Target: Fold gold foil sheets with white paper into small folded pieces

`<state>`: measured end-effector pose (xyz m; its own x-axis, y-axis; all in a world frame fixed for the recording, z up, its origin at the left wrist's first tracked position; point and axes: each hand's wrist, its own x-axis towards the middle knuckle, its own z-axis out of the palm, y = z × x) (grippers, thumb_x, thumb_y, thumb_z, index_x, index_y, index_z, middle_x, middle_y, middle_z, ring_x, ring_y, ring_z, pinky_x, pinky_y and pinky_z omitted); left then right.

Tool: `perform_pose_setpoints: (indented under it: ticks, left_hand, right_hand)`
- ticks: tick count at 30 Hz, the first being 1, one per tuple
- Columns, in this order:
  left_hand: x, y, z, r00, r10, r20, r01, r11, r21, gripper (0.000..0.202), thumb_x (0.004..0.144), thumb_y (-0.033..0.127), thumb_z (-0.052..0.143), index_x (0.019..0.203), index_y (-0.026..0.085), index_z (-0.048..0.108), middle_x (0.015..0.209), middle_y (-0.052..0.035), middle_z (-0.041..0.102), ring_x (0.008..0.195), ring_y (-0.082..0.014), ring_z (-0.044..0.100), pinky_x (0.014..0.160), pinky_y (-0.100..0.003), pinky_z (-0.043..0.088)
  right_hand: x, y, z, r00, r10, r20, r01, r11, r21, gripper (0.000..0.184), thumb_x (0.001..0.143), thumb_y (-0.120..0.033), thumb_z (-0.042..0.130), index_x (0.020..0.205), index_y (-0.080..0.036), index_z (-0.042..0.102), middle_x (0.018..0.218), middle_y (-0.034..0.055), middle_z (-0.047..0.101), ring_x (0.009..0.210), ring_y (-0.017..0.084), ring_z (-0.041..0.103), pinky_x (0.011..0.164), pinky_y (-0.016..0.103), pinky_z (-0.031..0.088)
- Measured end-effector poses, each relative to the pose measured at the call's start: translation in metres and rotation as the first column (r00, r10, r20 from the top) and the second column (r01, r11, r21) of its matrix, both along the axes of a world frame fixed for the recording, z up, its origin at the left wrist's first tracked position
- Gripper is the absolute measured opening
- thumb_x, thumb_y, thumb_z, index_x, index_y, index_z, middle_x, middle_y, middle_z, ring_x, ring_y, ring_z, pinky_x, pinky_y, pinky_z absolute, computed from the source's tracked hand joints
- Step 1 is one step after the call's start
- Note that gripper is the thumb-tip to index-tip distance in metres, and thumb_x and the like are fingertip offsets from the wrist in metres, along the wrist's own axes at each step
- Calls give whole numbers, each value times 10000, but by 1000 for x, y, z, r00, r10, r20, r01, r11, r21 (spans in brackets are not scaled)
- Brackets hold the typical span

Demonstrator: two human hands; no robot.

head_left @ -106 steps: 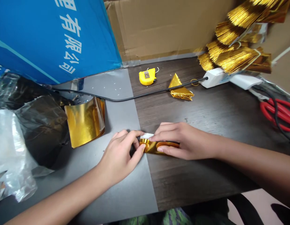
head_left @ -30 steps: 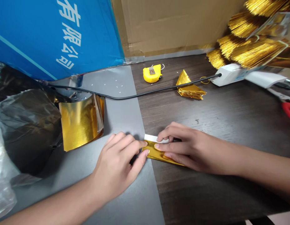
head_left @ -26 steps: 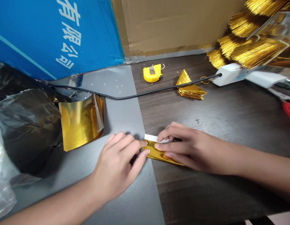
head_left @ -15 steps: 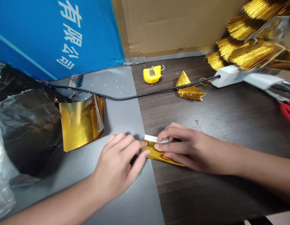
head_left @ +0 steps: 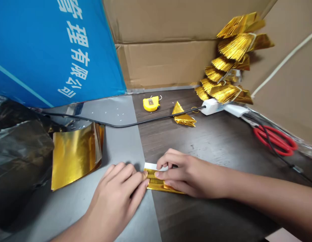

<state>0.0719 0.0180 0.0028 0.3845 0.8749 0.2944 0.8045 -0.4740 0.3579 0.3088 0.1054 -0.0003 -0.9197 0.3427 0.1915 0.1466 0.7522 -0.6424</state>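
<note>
1. My left hand (head_left: 115, 198) is spread almost flat. Its fingertips (head_left: 145, 183) press the left end of the folded gold strip (head_left: 158, 184) and clasp nothing.
2. My right hand (head_left: 191, 176) lays its fingers along the strip, with the thumb on the white edge (head_left: 150, 166). I cannot tell whether the thumb pinches that edge or only presses it.
3. The strip lies flat beneath both sets of fingertips, across the seam between the grey mat (head_left: 120, 144) and the dark tabletop (head_left: 221, 141).
4. Risk, as I judge it: the foil looks slick. Uneven pressure from either hand could let the strip slide at the seam and skew the crease, and a hard fingernail could wrinkle it.
5. The long axis runs left to right between my hands, with the right end slightly nearer me. The gold face is up and the white edge faces away from me.
6. Loose gold sheets (head_left: 72, 154) lie just left of my left fingers. Beyond my fingertips are a black cable (head_left: 135, 123), a yellow tape measure (head_left: 150, 103) and folded gold triangles (head_left: 183, 118).
</note>
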Motion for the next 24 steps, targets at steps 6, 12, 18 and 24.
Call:
perform_pose_setpoints:
  ticks: [6, 12, 18, 24]
  left_hand:
    - [-4, 0, -9, 998, -33, 51, 30, 998, 58, 202, 983, 187, 512, 1103, 224, 671, 962, -42, 622, 844, -173, 551, 750, -303, 430]
    - [-4, 10, -1, 985, -165, -41, 170, 968, 185, 249, 964, 146, 482, 1060, 223, 698, 999, -18, 715, 889, -172, 606, 789, -285, 474]
    - [-2, 7, -14, 990, -139, 25, 130, 969, 210, 273, 983, 148, 449, 1012, 217, 711, 966, -16, 704, 898, -174, 568, 806, -300, 440]
    - [-4, 8, -12, 983, -174, -56, 182, 964, 196, 253, 989, 171, 466, 1031, 205, 713, 906, -15, 690, 858, -175, 530, 762, -294, 431]
  right_hand:
    - [0, 0, -1, 999, -1, -34, 2, 1000, 22, 211, 970, -169, 574, 1124, -127, 711, 1153, 131, 628, 997, 182, 534, 903, 336, 541]
    - [-1, 2, -6, 996, -9, -84, 16, 997, 78, 217, 960, -184, 587, 1114, -111, 720, 1128, 117, 642, 982, 168, 541, 875, 289, 538]
    - [-1, 3, -9, 991, -1, -133, 17, 993, 113, 219, 960, -195, 593, 1091, -95, 736, 1107, 117, 649, 969, 167, 543, 890, 284, 531]
    - [-1, 2, -10, 996, -2, -84, 12, 993, 118, 213, 958, -196, 604, 1112, -115, 725, 1130, 113, 641, 991, 167, 542, 902, 286, 525]
